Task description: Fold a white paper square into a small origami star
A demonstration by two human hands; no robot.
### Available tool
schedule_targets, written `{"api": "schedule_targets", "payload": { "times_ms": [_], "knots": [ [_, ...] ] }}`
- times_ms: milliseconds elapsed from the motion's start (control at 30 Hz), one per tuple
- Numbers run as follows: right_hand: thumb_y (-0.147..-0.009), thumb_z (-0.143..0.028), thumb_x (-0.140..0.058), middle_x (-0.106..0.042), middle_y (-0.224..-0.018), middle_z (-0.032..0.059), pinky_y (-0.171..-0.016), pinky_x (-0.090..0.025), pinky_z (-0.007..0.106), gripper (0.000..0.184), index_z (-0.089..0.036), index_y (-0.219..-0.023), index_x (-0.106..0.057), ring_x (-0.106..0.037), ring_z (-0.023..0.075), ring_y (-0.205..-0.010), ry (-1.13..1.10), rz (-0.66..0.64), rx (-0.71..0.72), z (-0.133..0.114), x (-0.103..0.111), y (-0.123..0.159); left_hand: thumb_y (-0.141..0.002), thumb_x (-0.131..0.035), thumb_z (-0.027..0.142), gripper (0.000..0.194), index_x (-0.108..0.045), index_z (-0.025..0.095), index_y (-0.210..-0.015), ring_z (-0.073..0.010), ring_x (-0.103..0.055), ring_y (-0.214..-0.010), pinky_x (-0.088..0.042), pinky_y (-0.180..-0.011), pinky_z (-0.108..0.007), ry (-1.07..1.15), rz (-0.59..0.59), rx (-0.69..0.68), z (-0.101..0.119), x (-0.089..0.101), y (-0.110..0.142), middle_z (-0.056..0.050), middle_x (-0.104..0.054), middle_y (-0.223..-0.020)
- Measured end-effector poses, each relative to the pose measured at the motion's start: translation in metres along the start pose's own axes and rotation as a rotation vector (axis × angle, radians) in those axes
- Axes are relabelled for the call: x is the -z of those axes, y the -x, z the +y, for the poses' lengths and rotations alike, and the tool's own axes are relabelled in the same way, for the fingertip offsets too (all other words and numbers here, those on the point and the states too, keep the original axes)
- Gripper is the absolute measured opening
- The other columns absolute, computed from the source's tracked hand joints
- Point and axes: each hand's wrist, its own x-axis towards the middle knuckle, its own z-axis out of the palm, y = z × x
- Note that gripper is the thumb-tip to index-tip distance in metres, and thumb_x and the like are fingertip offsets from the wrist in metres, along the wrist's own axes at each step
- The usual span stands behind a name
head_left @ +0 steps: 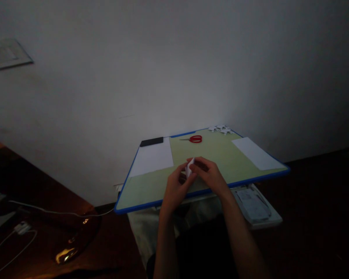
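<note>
Between my two hands, just above the near part of the table, is a small folded piece of white paper [189,169]. My left hand [177,183] grips it from the left, with the fingers curled and the thumb against it. From the right, my right hand [207,172] pinches the same paper near its top and side. The fingers cover part of the paper, so its full shape is hidden. Beyond the hands lie scissors [195,139] with red handles, their blades pointing left.
A blue-edged, pale green table [209,152] stands against the wall. White sheets lie at its left [152,157] and right [256,153], with a dark flat object [151,142] at the back left. Several folded white paper shapes [222,129] sit at the back right. An open drawer [257,207] juts out below.
</note>
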Motion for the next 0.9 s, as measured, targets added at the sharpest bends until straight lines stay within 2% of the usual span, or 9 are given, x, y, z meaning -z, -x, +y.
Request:
{"api": "schedule_targets", "payload": {
  "times_ms": [200,333,633,800,900],
  "knots": [
    [-0.089,-0.052,-0.077,-0.081,-0.106,0.0058,-0.095,-0.058,0.039,0.034,-0.024,-0.107,-0.081,-0.075,0.0247,-0.097,0.013,-0.049,0.002,0.0007,0.0002,-0.0007,-0.093,-0.072,0.045,0.045,-0.067,0.018,-0.129,-0.0142,-0.063,-0.069,-0.048,-0.063,-0.026,0.021,0.000,-0.013,-0.0035,-0.0001,-0.0012,-0.006,-0.075,-0.104],
    [-0.091,-0.053,-0.074,-0.081,-0.105,0.0050,-0.094,-0.057,0.038,0.033,-0.024,-0.105,-0.081,-0.074,0.0249,-0.099,0.029,-0.068,0.008,0.0005,0.0008,-0.0010,-0.096,-0.069,0.047,0.040,-0.067,0.019,-0.124,-0.0159,-0.066,-0.074,-0.050,-0.068,-0.028,0.027,0.018,-0.015,-0.0049,0.0001,-0.0008,-0.006,-0.075,-0.101],
    [-0.093,-0.053,-0.072,-0.080,-0.102,0.0036,-0.095,-0.056,0.037,0.032,-0.024,-0.105,-0.080,-0.073,0.0230,-0.096,0.036,-0.091,-0.004,-0.0014,-0.0002,-0.0012,-0.095,-0.069,0.049,0.043,-0.067,0.020,-0.127,-0.0179,-0.069,-0.077,-0.052,-0.071,-0.030,0.011,0.022,-0.002,-0.0076,0.0001,-0.0017,-0.006,-0.074,-0.104],
    [-0.094,-0.053,-0.071,-0.078,-0.094,0.0028,-0.085,-0.057,0.033,0.032,-0.023,-0.102,-0.079,-0.070,0.0213,-0.088,0.035,-0.090,-0.017,-0.0015,0.0004,-0.0005,-0.102,-0.058,0.048,0.040,-0.069,0.018,-0.127,-0.0199,-0.070,-0.084,-0.053,-0.079,-0.032,0.011,-0.003,-0.042,-0.0029,0.0014,0.0000,-0.008,-0.075,-0.103],
    [-0.094,-0.054,-0.070,-0.076,-0.089,0.0021,-0.079,-0.057,0.031,0.034,-0.022,-0.099,-0.079,-0.068,0.0199,-0.084,0.033,-0.088,-0.024,-0.0016,0.0003,-0.0003,-0.104,-0.055,0.050,0.041,-0.070,0.017,-0.124,-0.0202,-0.069,-0.084,-0.053,-0.079,-0.031,0.022,-0.010,-0.038,-0.0011,0.0023,0.0002,-0.007,-0.075,-0.100]
  ]
}}
